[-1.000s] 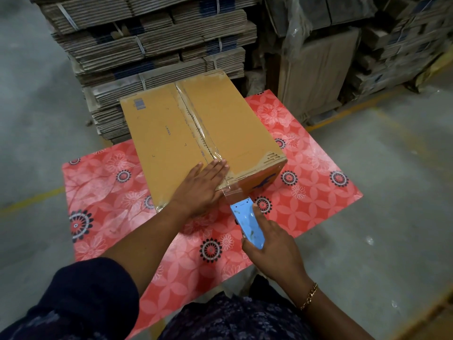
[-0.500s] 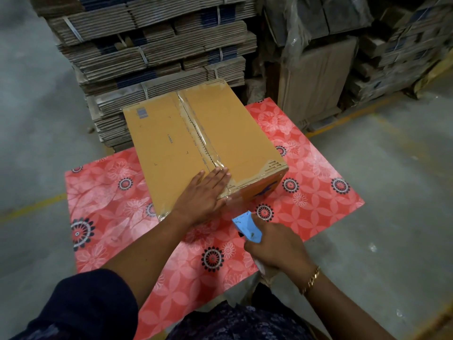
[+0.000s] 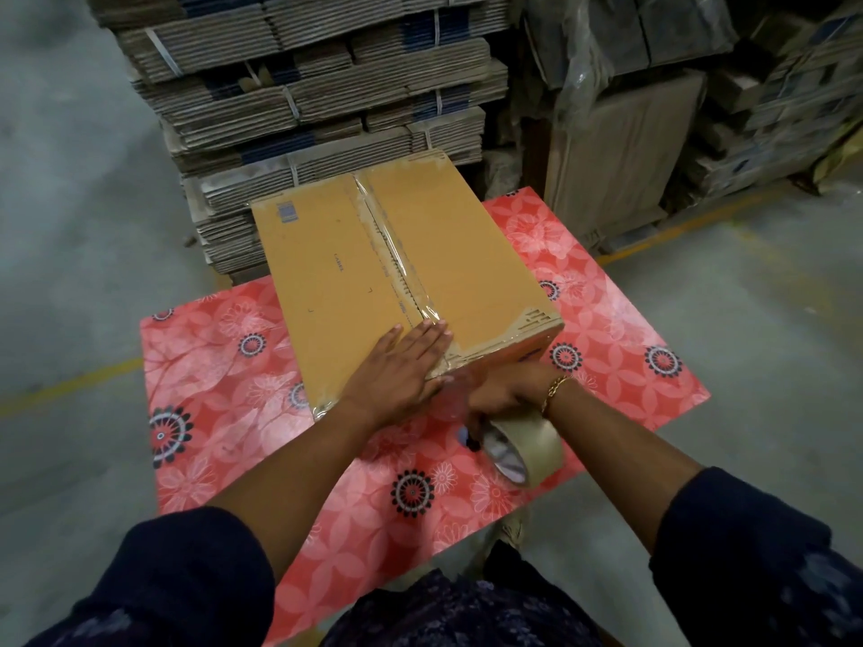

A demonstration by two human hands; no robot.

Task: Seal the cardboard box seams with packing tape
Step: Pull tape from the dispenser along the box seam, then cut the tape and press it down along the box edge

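Observation:
A closed brown cardboard box (image 3: 327,282) lies on a table with a red flowered cover (image 3: 219,361). Clear packing tape (image 3: 397,263) runs along its middle seam and bends over the near edge. My left hand (image 3: 401,371) lies flat on the box top at the near end of the seam, pressing on the tape. My right hand (image 3: 506,389) is against the box's front face just below that edge, gripping a tape dispenser. Its beige tape roll (image 3: 527,448) hangs under the hand, and only a bit of its blue body shows.
Strapped stacks of flattened cardboard (image 3: 303,100) stand right behind the table. More cartons and plastic-wrapped pallets (image 3: 630,133) fill the back right. The grey concrete floor carries a yellow line (image 3: 70,387) on the left.
My right hand has swung the dispenser down and in against the box's front face, so the roll now shows instead of the blue body. My left hand stays flat on the seam.

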